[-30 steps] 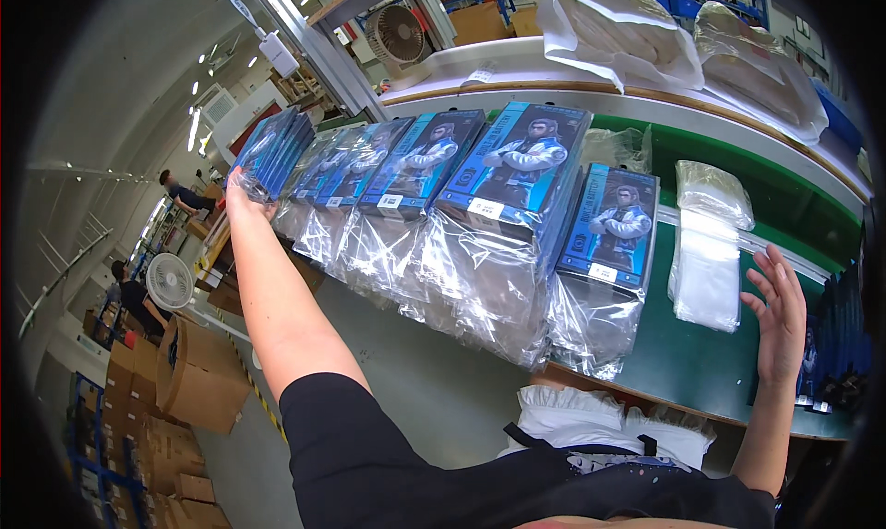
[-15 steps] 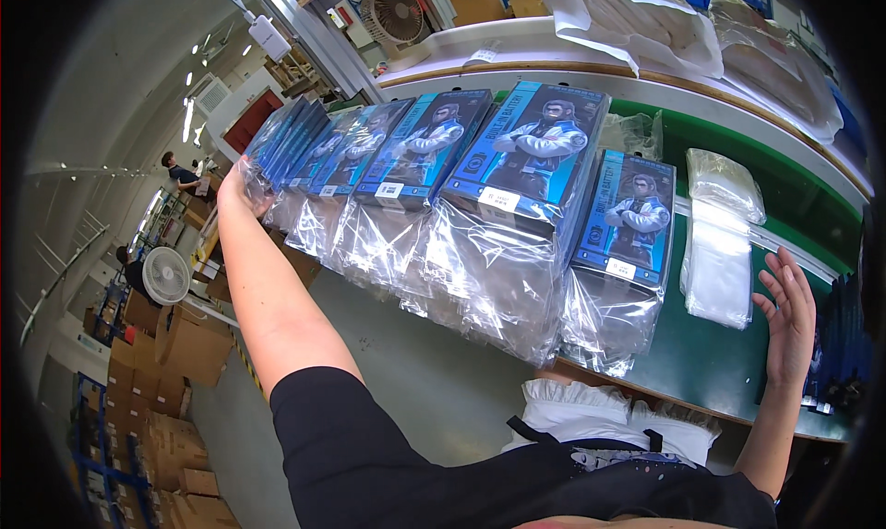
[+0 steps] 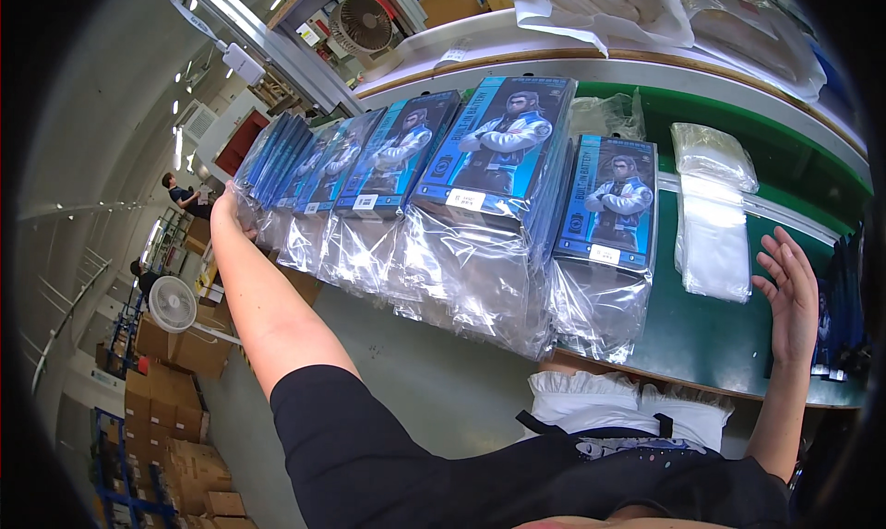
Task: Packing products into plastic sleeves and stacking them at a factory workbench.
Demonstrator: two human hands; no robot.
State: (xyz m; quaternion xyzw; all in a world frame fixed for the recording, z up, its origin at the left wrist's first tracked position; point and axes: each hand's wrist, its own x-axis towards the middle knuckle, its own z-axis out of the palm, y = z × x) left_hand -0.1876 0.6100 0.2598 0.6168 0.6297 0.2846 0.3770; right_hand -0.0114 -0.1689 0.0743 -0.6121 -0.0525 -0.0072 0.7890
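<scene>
My left hand (image 3: 227, 213) reaches out to the far left end of a row of blue boxes in clear plastic bags, touching the leaning bagged boxes (image 3: 274, 155) there. Its fingers are mostly hidden against the plastic, so I cannot tell whether they grip. Along the row, a large stack of bagged boxes (image 3: 503, 146) shows a printed figure with crossed arms, and a lower bagged box (image 3: 609, 201) lies to its right. Raised over the right part of the table, my right hand (image 3: 791, 294) has its fingers apart and holds nothing. Beside it lies a pile of clear plastic bags (image 3: 715, 238).
The green table (image 3: 688, 344) has more dark blue boxes (image 3: 842, 307) at its right edge. Behind it runs a shelf with a fan (image 3: 362, 26) and plastic wrapping (image 3: 604, 12). Another fan (image 3: 173, 304) and cardboard boxes (image 3: 166, 404) stand to the left. A person (image 3: 185, 197) is farther off.
The view has shifted slightly, so the boxes sit a little farther left in it. My left hand stays at the row's left end; my right hand remains raised and empty.
</scene>
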